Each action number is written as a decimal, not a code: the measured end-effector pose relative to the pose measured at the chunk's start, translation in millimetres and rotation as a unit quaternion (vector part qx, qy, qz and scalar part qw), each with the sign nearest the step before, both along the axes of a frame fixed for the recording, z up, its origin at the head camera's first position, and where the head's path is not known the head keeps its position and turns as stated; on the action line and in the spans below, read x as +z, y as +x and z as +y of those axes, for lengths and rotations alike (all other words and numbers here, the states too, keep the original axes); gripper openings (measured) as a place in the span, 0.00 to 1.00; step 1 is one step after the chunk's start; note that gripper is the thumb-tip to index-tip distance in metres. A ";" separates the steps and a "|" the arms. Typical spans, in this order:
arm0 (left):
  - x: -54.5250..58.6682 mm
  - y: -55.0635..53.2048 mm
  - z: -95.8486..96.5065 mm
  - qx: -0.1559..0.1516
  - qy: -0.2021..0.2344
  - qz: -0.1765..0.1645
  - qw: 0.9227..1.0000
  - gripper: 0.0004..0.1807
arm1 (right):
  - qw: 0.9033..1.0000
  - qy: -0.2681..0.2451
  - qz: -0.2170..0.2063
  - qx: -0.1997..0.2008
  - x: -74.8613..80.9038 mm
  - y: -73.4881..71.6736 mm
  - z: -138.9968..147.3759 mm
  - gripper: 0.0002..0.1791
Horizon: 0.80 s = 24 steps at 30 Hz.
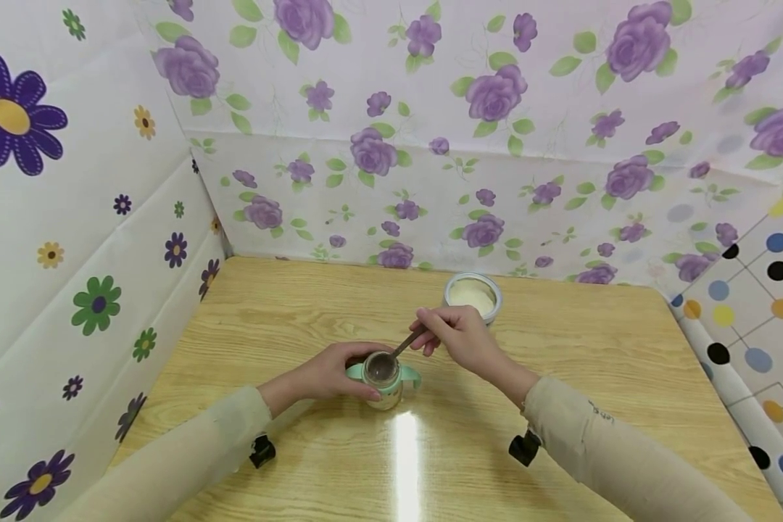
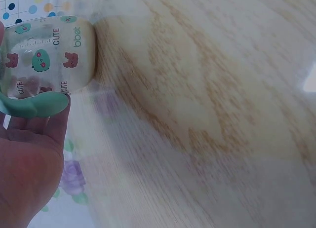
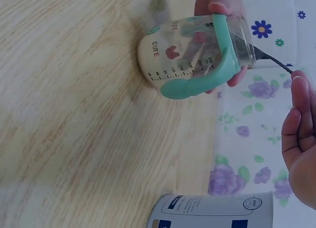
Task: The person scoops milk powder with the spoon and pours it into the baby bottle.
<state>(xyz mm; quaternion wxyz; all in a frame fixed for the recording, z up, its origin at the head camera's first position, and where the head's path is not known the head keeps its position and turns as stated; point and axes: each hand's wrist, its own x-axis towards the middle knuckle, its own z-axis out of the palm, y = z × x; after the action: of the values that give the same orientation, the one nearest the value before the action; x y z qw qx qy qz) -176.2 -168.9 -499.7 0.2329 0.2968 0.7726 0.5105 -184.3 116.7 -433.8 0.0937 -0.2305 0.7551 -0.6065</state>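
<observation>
A clear baby bottle (image 3: pixel 190 53) with mint-green handles and printed cartoon figures stands upright and uncapped on the table. Pale powder or liquid shows in its lower part in the right wrist view. My left hand (image 1: pixel 333 373) grips the bottle around its upper part, thumb in front and fingers behind. With thumb and fingers, my right hand (image 1: pixel 460 337) pinches the handle of a metal spoon (image 1: pixel 407 342). The spoon slants down to the left, its bowl inside the bottle's open mouth. In the left wrist view one green handle (image 2: pixel 37 105) lies over the left fingers.
An open can (image 1: pixel 473 296) of cream-coloured powder stands behind my right hand, its label visible in the right wrist view. The wooden table (image 1: pixel 300 304) meets floral cloth (image 1: pixel 391 152) at the back. Patterned cloths also hang at both sides.
</observation>
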 end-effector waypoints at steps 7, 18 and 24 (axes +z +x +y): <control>0.8 0.5 -0.1 -0.004 -0.007 0.006 1.000 0.38 | 1.000 -0.012 0.021 -0.011 21.3 -2.0 6.8 0.21; -1.8 -0.7 -0.1 0.004 -0.009 -0.005 1.000 0.40 | 0.991 -0.076 -0.007 -0.110 57.5 -24.4 67.3 0.28; 0.7 0.4 -0.2 0.002 -0.009 -0.006 1.000 0.41 | 0.977 -0.139 -0.016 -0.159 48.2 -37.0 106.2 0.24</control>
<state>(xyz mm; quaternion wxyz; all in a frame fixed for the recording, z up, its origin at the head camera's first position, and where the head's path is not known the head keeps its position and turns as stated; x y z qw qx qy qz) -175.8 -169.2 -499.0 0.2394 0.2897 0.7764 0.5059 -221.3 222.9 -385.6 -0.0245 -0.1087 0.6889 -0.7163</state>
